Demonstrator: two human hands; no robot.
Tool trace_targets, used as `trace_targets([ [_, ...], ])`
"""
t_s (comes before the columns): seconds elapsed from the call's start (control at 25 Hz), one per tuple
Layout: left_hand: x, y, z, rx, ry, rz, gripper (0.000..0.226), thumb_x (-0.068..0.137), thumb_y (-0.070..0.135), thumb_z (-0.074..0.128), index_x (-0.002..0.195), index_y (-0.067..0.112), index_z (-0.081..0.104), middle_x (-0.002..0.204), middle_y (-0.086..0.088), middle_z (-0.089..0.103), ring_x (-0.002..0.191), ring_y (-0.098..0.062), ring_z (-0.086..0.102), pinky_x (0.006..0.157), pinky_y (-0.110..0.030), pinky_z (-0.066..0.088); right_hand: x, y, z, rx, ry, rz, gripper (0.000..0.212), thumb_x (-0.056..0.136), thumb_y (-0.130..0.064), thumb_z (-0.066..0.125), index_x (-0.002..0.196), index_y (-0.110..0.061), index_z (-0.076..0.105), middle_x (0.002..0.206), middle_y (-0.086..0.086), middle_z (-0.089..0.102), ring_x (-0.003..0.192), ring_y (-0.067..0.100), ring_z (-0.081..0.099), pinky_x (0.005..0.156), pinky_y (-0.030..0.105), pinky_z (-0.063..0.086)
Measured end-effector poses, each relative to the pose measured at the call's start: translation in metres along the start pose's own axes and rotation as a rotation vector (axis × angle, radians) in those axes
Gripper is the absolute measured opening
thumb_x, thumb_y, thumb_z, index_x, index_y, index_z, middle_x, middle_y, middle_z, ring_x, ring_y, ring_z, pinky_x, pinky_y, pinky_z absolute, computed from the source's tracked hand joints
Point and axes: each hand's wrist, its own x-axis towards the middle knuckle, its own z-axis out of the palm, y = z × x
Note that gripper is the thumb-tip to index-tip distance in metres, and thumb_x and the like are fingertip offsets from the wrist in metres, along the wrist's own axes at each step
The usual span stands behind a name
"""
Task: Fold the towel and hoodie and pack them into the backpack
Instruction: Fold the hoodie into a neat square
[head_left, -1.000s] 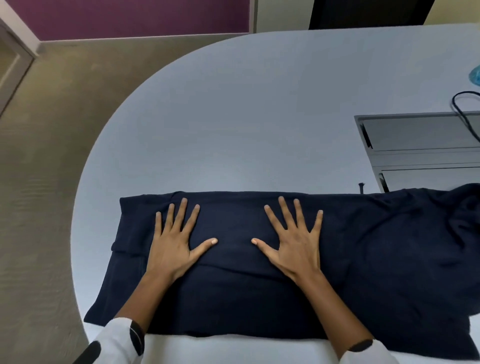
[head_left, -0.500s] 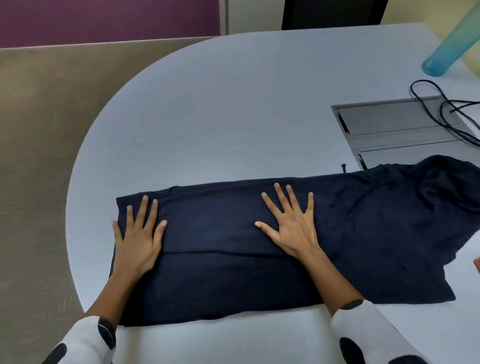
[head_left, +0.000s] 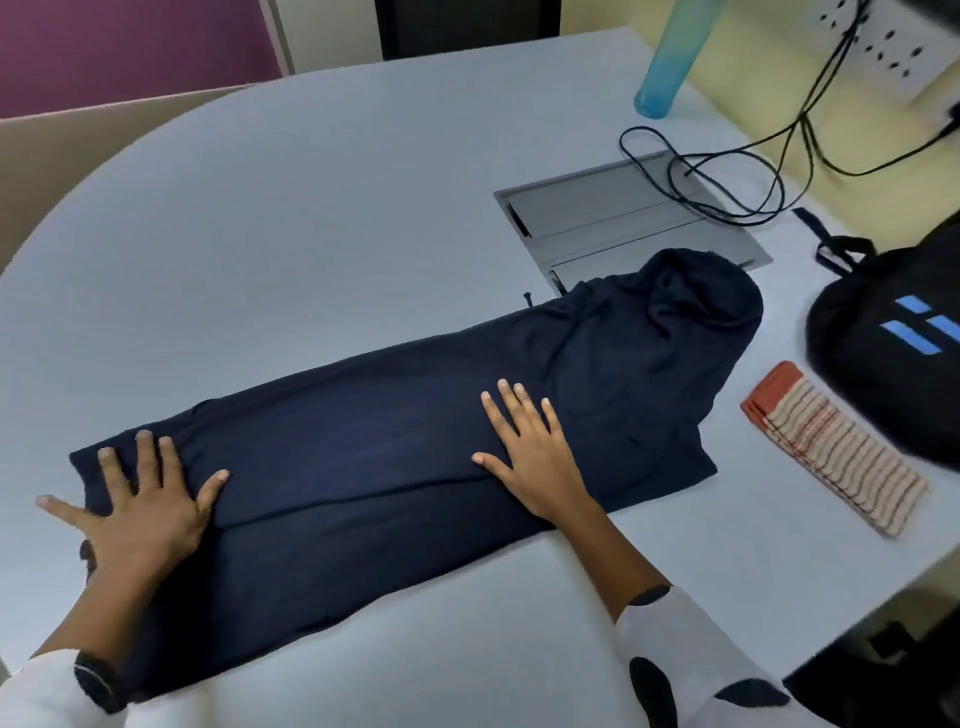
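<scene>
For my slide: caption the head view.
Both hands flatten a navy hoodie; folded towel and backpack wait.

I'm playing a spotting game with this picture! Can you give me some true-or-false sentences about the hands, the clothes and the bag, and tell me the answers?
1. Both hands lie flat with spread fingers on the dark navy folded hoodie. True: the left hand presses its left end, the right hand its middle.
2. The striped orange-and-cream folded towel is inside the black backpack with blue stripes. False: it lies on the pale grey round table, beside the backpack.
3. The hoodie's hood points toward the backpack side. True.
4. The tall turquoise plastic bottle lies tipped over. False: it stands upright at the table's far edge.
5. The right hand grips the towel. False: it rests on the hoodie.
</scene>
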Motion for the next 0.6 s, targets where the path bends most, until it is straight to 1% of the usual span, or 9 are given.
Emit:
trace_targets([
  [0.08,-0.010,0.031,-0.003,-0.110,0.178,0.081,0.067,0.096,0.041,0.039,0.150,0.007,0.018,0.160,-0.010,0.000,0.145,-0.036,-0.004,0.106,-0.073,0.008,-0.019,0.014,0.005,-0.021,0.015,0.071,0.078,0.091,-0.069,0.010,0.153,-0.022,0.013,0.160,0.003,0.012,0.147,0.021,0.012,0.118,0.051,0.015],
  [0.12,-0.018,0.054,-0.003,-0.138,0.246,0.164,0.062,0.095,0.030,0.048,0.147,0.004,0.025,0.159,-0.015,0.006,0.144,-0.040,0.001,0.107,-0.072,0.005,-0.027,0.021,0.005,-0.036,0.018,0.115,0.079,0.092,-0.070,0.010,0.152,-0.019,0.017,0.159,0.004,0.016,0.146,0.023,0.016,0.117,0.052,0.014],
  [0.16,-0.026,0.078,-0.002,-0.146,0.289,0.265,0.061,0.094,0.025,0.053,0.146,0.004,0.030,0.158,-0.017,0.011,0.143,-0.042,0.005,0.109,-0.069,0.003,-0.031,0.028,0.005,-0.049,0.017,0.157,0.080,0.092,-0.070,0.010,0.151,-0.018,0.021,0.158,0.006,0.019,0.146,0.025,0.019,0.116,0.054,0.011],
  [0.2,-0.035,0.103,-0.001,-0.148,0.316,0.375,0.060,0.094,0.029,0.055,0.145,0.004,0.033,0.157,-0.018,0.014,0.143,-0.043,0.008,0.110,-0.066,0.004,-0.034,0.038,0.003,-0.067,0.016,0.193,0.081,0.091,-0.070,0.008,0.150,-0.016,0.025,0.158,0.008,0.021,0.145,0.027,0.020,0.115,0.056,0.008],
  [0.24,-0.042,0.130,0.000,-0.148,0.318,0.483,0.062,0.095,0.038,0.052,0.145,0.006,0.035,0.157,-0.017,0.016,0.143,-0.042,0.011,0.111,-0.062,0.007,-0.035,0.051,0.002,-0.081,0.016,0.229,0.082,0.091,-0.070,0.007,0.149,-0.016,0.027,0.157,0.008,0.023,0.145,0.028,0.020,0.114,0.058,0.007],
  [0.32,-0.055,0.182,0.000,-0.158,0.260,0.647,0.074,0.091,0.060,0.029,0.147,0.012,0.030,0.159,-0.010,0.013,0.145,-0.034,0.008,0.115,-0.052,0.007,-0.039,0.087,-0.002,-0.102,0.020,0.286,0.083,0.091,-0.071,0.005,0.149,-0.017,0.028,0.156,0.008,0.025,0.145,0.029,0.021,0.114,0.061,0.007],
  [0.44,-0.067,0.250,-0.001,-0.214,0.177,0.784,0.087,0.084,0.076,0.004,0.151,0.023,0.018,0.159,0.004,-0.001,0.146,-0.020,-0.004,0.118,-0.042,0.004,-0.044,0.132,-0.003,-0.081,-0.004,0.298,0.083,0.090,-0.072,0.008,0.149,-0.017,0.029,0.156,0.006,0.026,0.145,0.029,0.021,0.113,0.060,0.010],
  [0.52,-0.074,0.288,-0.001,-0.216,0.094,0.813,0.091,0.077,0.081,-0.004,0.151,0.030,0.008,0.157,0.011,-0.009,0.145,-0.016,-0.010,0.119,-0.044,0.004,-0.043,0.141,-0.006,-0.038,-0.034,0.266,0.083,0.090,-0.073,0.008,0.148,-0.017,0.033,0.156,0.003,0.028,0.144,0.028,0.023,0.113,0.057,0.013],
  [0.6,-0.079,0.317,0.002,-0.178,0.000,0.784,0.091,0.068,0.086,-0.012,0.147,0.042,-0.006,0.153,0.016,-0.019,0.143,-0.014,-0.017,0.118,-0.050,-0.002,-0.042,0.141,-0.011,0.017,0.007,0.249,0.080,0.091,-0.071,0.009,0.141,-0.020,0.045,0.151,0.000,0.039,0.139,0.026,0.035,0.112,0.054,0.024],
])
